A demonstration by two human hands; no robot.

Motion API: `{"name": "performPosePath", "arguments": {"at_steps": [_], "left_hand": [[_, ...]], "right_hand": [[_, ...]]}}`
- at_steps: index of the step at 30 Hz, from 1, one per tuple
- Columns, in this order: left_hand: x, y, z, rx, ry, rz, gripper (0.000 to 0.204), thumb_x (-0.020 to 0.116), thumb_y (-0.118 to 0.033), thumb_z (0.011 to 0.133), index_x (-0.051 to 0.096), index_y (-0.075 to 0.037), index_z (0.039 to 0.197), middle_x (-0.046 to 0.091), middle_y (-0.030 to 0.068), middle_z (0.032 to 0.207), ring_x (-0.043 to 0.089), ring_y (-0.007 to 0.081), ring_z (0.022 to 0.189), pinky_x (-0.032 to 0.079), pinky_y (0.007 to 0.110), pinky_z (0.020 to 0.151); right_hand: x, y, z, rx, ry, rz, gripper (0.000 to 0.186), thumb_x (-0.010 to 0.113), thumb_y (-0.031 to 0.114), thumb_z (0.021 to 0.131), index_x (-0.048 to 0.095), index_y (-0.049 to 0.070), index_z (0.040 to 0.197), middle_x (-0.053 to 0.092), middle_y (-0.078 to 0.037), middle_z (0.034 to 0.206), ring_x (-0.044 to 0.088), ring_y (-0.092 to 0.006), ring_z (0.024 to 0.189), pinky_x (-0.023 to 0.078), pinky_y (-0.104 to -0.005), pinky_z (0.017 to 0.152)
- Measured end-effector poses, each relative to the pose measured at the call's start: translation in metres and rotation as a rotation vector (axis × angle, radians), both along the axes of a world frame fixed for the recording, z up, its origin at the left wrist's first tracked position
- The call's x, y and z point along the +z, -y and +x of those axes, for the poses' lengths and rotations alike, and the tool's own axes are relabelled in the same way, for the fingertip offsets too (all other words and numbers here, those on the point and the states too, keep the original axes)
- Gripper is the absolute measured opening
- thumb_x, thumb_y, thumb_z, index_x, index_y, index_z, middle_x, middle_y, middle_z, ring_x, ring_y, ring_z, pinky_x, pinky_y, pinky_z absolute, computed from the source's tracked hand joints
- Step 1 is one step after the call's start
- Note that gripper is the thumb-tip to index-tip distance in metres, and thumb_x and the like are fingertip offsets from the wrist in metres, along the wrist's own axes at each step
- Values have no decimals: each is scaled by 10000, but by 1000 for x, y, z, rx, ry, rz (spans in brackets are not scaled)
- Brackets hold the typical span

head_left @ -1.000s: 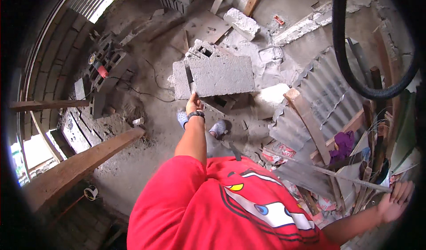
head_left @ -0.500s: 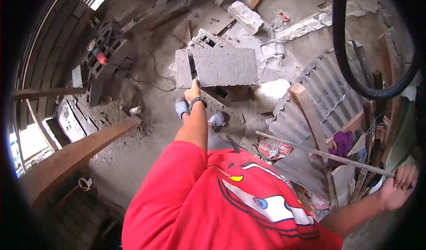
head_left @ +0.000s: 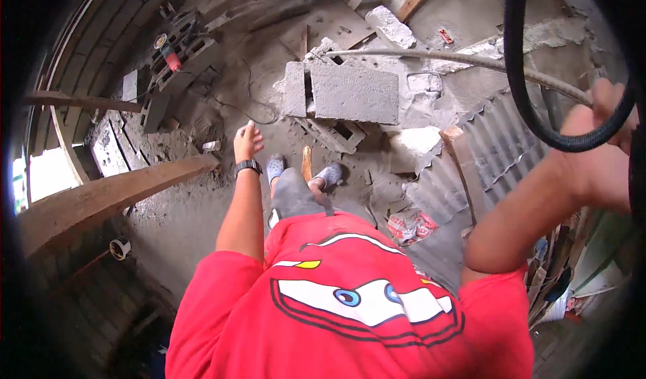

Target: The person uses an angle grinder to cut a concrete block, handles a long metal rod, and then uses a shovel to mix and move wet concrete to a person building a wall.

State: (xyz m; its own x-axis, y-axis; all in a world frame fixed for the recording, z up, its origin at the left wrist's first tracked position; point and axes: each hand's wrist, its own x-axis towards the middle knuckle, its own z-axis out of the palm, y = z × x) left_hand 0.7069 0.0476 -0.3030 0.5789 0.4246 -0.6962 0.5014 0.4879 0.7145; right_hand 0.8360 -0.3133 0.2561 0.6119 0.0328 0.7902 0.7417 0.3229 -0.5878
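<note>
My right hand (head_left: 601,110) is partly hidden behind a black loop (head_left: 516,49) and lies near the dark rim; finger detail blurred. As far as I can make out, its fingers are curled round the near end of a long grey rod (head_left: 464,59). Far end of rod appears above the concrete block (head_left: 356,93); contact cannot be determined. Block rests on a hollow block (head_left: 330,134), mostly covered; a dark gap crosses it near its left end.

Right arm raised, elbow bent. Left arm extends forward; my left hand (head_left: 249,142) is loosely open, holding nothing, left of the concrete block.

Hollow block's openings: interior too dark to read. Red-and-white bag (head_left: 410,225): crumpled, contents cannot be told.
</note>
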Motion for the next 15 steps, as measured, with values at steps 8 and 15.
{"name": "performPosePath", "arguments": {"at_steps": [8, 15], "left_hand": [[-8, -85, -88, -174, -82, 114, 439, 678, -447, 858, 607, -78, 1085, 631, 28, 892, 606, 121, 670, 477, 275, 510], [-19, -146, -159, -213, -355, 77, 361, 675, -403, 872, 589, -94, 1038, 569, -1, 766, 534, 104, 571, 408, 282, 439]], "right_hand": [[-92, -65, -21, -209, -543, 140, 568, 368, 684, 906, 311, 191, 629, 264, 9, 557, 241, -137, 524, 193, -334, 517], [-21, -83, -49, -24, -96, 109, 568, 241, 604, 993, 328, 153, 658, 180, 30, 542, 124, -92, 426, 136, -271, 378]]}}
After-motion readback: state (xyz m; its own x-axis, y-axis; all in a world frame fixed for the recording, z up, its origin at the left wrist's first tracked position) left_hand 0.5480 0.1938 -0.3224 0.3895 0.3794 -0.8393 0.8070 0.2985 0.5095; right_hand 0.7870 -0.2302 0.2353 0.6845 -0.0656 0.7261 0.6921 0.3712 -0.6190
